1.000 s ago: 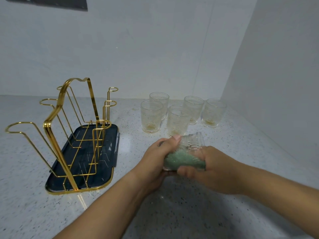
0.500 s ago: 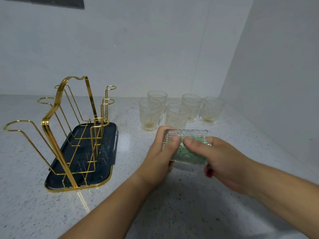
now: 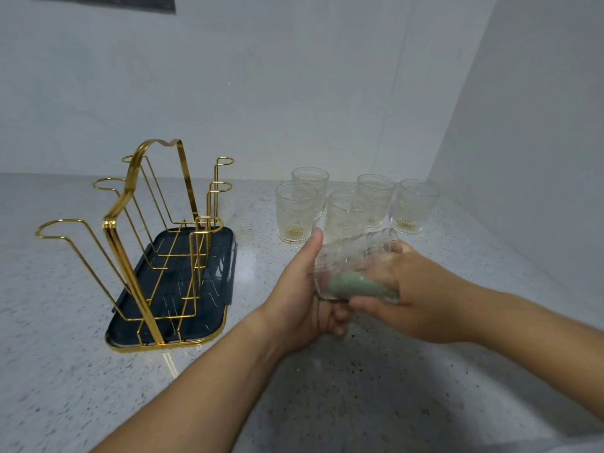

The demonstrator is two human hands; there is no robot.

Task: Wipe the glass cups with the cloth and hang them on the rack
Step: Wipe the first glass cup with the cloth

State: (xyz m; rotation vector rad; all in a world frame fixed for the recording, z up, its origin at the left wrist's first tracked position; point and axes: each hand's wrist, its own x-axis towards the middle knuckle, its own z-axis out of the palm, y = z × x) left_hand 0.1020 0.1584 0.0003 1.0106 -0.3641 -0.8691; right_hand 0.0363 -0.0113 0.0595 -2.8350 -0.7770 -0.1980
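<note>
left hand point(image 3: 300, 295) curled round glass cup point(image 3: 353, 256), thumb up its side | right hand point(image 3: 421, 299) gripping green cloth point(image 3: 356, 286) at the cup, blurred | cup tilted above counter point(image 3: 359, 387) | five cups point(image 3: 346, 210) at its 12 o'clock | gold rack point(image 3: 143, 230) at 9 o'clock

Six glass cups in all: five standing cups point(image 3: 295, 214) clustered right of centre, and a sixth cup point(image 3: 356, 253) held tilted just below them. One green cloth point(image 3: 354, 286). One gold wire rack point(image 3: 110, 225) at left, with six hooks. One dark tray point(image 3: 209, 282). Two hands: left hand point(image 3: 297, 299), right hand point(image 3: 421, 295).
</note>
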